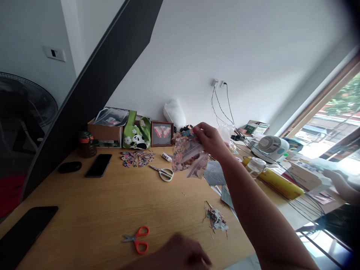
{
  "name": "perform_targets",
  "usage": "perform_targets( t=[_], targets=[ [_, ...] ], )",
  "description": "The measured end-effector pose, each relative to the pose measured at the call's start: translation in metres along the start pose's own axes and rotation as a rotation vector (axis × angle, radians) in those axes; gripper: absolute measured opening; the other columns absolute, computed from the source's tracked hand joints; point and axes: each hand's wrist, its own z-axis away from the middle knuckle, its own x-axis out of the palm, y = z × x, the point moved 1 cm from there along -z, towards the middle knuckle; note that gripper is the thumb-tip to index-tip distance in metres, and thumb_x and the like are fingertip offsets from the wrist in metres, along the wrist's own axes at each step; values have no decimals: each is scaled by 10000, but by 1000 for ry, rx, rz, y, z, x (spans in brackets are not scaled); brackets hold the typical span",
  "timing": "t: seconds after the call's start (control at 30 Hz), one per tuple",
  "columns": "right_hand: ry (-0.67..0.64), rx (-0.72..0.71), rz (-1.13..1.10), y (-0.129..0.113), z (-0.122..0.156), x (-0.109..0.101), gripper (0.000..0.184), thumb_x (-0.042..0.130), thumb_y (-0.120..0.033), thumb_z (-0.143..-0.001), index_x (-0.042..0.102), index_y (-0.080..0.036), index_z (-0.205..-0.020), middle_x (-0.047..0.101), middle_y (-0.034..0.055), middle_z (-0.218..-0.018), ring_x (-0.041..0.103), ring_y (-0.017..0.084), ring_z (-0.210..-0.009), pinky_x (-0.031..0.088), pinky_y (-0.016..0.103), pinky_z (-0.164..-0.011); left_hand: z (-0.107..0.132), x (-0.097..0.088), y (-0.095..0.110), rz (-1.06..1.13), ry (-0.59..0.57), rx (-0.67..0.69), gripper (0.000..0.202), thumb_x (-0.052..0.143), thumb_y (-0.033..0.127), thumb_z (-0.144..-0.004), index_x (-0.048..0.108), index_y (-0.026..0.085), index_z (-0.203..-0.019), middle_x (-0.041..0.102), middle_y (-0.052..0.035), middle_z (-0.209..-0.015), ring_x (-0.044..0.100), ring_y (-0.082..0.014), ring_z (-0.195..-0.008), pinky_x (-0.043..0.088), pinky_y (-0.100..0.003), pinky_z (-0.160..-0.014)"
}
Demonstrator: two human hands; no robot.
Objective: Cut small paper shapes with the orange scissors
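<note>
My right hand point(209, 138) is closed, pinching the top of a clear plastic bag point(194, 153) above the far part of the table. Colourful patterned paper pieces show through the bag. My left hand point(180, 253) is low over the table's near edge, smeared by motion, so its fingers cannot be made out. Nearest to it lie small orange-handled scissors point(137, 239), blades pointing left. White-handled scissors point(164, 173) rest left of the bag and lower. A heap of paper scraps point(216, 218) lies below my right forearm.
Patterned cutouts point(137, 158) lie before a green panda bag point(137, 133) and a framed butterfly point(162, 134). Phones point(99, 165) and a jar point(86, 143) stand left. At right are a small fan point(270, 148), a yellow roll point(281, 182), cables and another person's hand point(339, 182).
</note>
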Motion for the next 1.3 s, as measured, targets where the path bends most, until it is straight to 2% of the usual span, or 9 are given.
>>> perform_targets(
  t=[0.1,0.17,0.23,0.4,0.47,0.57,0.93,1.17,1.3],
  targets=[
    [-190,-40,-57,-12,15,7,355,528,-523,-911,511,-194,-777,468,-48,-615,435,96,-557,327,233,-520,6,-38,10,-8,466,64,378,637,569,-824,602,201,-747,584,-36,-713,561,-182,-701,464,-302,-663],
    [-319,-41,-130,-17,25,15,368,527,-530,-917,504,-193,-773,462,-46,-637,441,90,-563,350,228,-523,11,-68,20,-77,828,179,379,688,551,-776,604,196,-879,620,-59,-869,582,-211,-832,470,-320,-743],
    [-472,-35,-197,-21,33,25,370,527,-532,-922,518,-187,-790,471,-40,-660,459,86,-571,370,219,-522,14,-91,29,-160,927,324,559,778,492,-706,566,219,-1145,589,-98,-1188,541,-261,-1125,455,-360,-917],
    [-764,-47,-345,-40,50,42,369,552,-534,-918,556,-180,-813,480,-39,-689,461,79,-574,395,202,-517,7,-104,39,-243,750,394,835,840,406,-661,433,262,-1375,460,-104,-1426,417,-280,-1331,337,-418,-1102],
    [-810,-19,-428,-44,56,41,377,567,-536,-913,552,-178,-796,488,-36,-689,452,74,-561,401,203,-512,6,-104,35,-123,560,258,584,807,437,-673,595,181,-1153,643,-108,-1117,619,-262,-1010,483,-374,-886],
    [-816,67,-504,-36,68,31,395,665,-549,-848,558,-174,-784,485,-47,-643,410,66,-516,349,200,-466,13,-109,24,-1,357,-16,361,766,447,-669,630,139,-797,602,-24,-642,529,-155,-548,416,-270,-552],
    [-1081,440,-393,21,135,30,596,884,-292,-593,600,-203,-1110,640,8,-911,552,136,-759,406,209,-590,105,-148,25,-31,303,-248,438,760,559,-668,686,128,-701,606,-41,-645,457,-124,-546,300,-225,-507],
    [-954,584,-96,75,150,96,246,563,-389,-903,607,-163,-989,540,-53,-605,416,58,-377,305,188,-371,98,-186,-8,-230,401,-466,606,611,774,-641,588,169,-628,555,-18,-554,455,-158,-480,332,-266,-501],
    [-914,646,33,112,165,129,180,480,-287,-931,597,-152,-911,628,-3,-623,493,92,-361,360,219,-375,90,-207,-49,-520,550,-451,435,668,596,-570,630,165,-612,624,-42,-629,552,-221,-650,365,-270,-601]
  ],
)
